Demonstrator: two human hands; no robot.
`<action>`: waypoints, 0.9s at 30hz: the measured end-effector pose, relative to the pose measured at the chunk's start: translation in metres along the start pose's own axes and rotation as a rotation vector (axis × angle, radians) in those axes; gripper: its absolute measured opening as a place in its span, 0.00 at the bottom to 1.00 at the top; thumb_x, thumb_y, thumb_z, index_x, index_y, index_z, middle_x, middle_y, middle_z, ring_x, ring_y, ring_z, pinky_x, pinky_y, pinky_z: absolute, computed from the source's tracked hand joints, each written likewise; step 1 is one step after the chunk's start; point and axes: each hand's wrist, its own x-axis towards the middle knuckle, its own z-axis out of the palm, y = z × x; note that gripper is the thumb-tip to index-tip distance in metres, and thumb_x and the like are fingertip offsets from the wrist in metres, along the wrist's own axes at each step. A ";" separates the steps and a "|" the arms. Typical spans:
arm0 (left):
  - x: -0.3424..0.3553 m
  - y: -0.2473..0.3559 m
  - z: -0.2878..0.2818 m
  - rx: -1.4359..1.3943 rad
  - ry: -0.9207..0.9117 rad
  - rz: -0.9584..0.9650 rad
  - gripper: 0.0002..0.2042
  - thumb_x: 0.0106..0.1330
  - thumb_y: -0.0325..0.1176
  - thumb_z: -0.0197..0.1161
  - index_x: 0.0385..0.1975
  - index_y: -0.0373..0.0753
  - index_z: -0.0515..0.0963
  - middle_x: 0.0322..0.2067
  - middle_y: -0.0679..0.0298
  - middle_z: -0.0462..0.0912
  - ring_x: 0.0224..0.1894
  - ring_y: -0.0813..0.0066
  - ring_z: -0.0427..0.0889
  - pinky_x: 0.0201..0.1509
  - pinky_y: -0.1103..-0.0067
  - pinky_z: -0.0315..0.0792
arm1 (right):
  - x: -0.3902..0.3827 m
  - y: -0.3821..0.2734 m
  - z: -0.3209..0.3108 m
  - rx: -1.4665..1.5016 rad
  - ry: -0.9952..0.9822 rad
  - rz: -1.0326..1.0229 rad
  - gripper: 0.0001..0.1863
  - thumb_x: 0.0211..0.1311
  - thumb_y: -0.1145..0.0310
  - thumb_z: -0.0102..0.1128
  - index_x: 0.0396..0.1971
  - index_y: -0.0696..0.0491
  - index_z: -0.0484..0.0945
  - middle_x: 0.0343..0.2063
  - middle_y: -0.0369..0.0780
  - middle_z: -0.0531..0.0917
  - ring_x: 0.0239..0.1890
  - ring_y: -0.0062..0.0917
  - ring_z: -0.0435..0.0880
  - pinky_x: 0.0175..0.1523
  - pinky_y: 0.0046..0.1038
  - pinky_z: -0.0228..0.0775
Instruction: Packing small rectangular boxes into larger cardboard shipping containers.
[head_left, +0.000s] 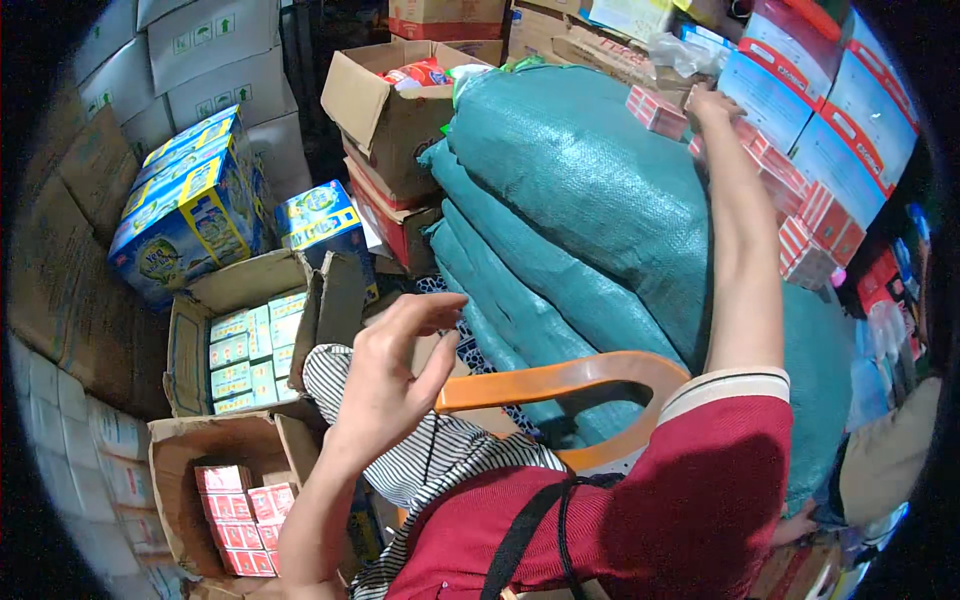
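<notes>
My right hand (712, 106) reaches far out over a stack of green woven sacks (580, 150), in among small red-and-white boxes (768, 176) lined along the top sack. One such box (657, 111) lies just left of it; the fingertips are too hidden to show a grip. Nearer to me, my left hand (395, 365) is raised with fingers apart and slightly curved, holding nothing. Below and to its left stands an open carton (178, 490) holding red-and-white packs (236, 525). Behind that, another open carton (185, 360) holds pale green boxes (256, 345).
An orange curved chair arm (560, 380) and striped cloth (410, 470) are close by me. Blue-yellow cartons (185, 205) and stacked white cartons (215, 60) stand left. An opened brown carton (365, 100) is behind. Clear-and-blue packages (770, 90) with red handles stand right.
</notes>
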 end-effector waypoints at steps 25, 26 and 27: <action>-0.073 -0.028 -0.073 -0.067 0.198 -0.280 0.15 0.61 0.27 0.56 0.48 0.31 0.70 0.40 0.59 0.77 0.41 0.75 0.78 0.48 0.79 0.71 | -0.198 -0.199 -0.118 1.811 -1.280 -1.076 0.16 0.55 0.60 0.54 0.39 0.56 0.74 0.36 0.41 0.80 0.35 0.23 0.80 0.39 0.25 0.74; -0.088 -0.037 -0.086 -0.206 0.275 -0.335 0.17 0.62 0.29 0.56 0.50 0.32 0.68 0.42 0.58 0.76 0.42 0.74 0.77 0.48 0.78 0.71 | -0.264 -0.208 -0.146 1.826 -1.447 -1.025 0.13 0.56 0.63 0.52 0.37 0.55 0.75 0.34 0.39 0.81 0.34 0.21 0.81 0.38 0.23 0.74; -0.095 -0.039 -0.096 -0.329 0.347 -0.361 0.19 0.63 0.31 0.56 0.53 0.33 0.65 0.42 0.56 0.75 0.43 0.71 0.77 0.48 0.76 0.72 | -0.302 -0.212 -0.156 1.827 -1.487 -1.002 0.10 0.55 0.64 0.51 0.31 0.54 0.75 0.28 0.37 0.80 0.28 0.20 0.81 0.38 0.24 0.75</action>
